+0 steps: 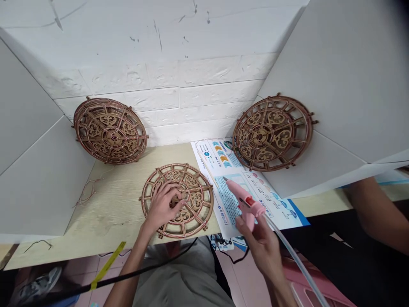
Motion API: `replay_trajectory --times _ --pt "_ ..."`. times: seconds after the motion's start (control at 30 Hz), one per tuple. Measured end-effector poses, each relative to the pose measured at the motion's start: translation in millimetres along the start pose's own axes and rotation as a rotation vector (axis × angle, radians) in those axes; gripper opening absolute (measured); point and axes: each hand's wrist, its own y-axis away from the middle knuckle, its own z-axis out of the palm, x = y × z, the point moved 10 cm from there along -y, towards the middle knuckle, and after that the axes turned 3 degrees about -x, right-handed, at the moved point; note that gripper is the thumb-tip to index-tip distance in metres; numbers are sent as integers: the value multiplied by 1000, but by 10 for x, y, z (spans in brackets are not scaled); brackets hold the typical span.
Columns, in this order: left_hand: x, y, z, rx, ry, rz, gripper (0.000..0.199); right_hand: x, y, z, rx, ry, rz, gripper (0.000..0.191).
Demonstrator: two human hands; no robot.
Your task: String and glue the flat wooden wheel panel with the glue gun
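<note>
Left hand open and palm down, fingers spread across a flat round wooden wheel without clamping it. Wheel lying flat on a pale wood-grain board, close to the front edge: a thin lattice of curved spokes and scrolled, clover-like cutouts, brown with darker edges and small tabs around the rim. Right hand closed around the grip of a pink glue gun, nozzle angled forward and down over a glossy printed instruction sheet, near the wheel but not touching it. Long clear rod running back from the gun past the right wrist. Two similar, thicker wheels propped on edge against smooth white panels: one at the far left of the board, one at the far right, partly over the sheet. White brick-textured wall behind. Another person's bare forearm at the right edge, apart from both hands.
</note>
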Motion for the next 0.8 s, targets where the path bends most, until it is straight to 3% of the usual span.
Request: replay_trajectory --times 0.13,0.3,0.43,0.6,0.8 --pt "4 2 5 -11 0 -22 8 170 179 417 -109 -295 235 60" --pt "14 25 12 -1 10 -14 7 169 334 692 -176 -459 357 56" --pt "-35 28 44 -5 28 -47 6 138 370 710 -135 -492 355 47" --pt "-98 24 86 -3 56 -68 3 317 459 535 -7 -362 406 56" --pt "-114 33 95 15 66 -66 4 399 511 579 -167 -147 340 60"
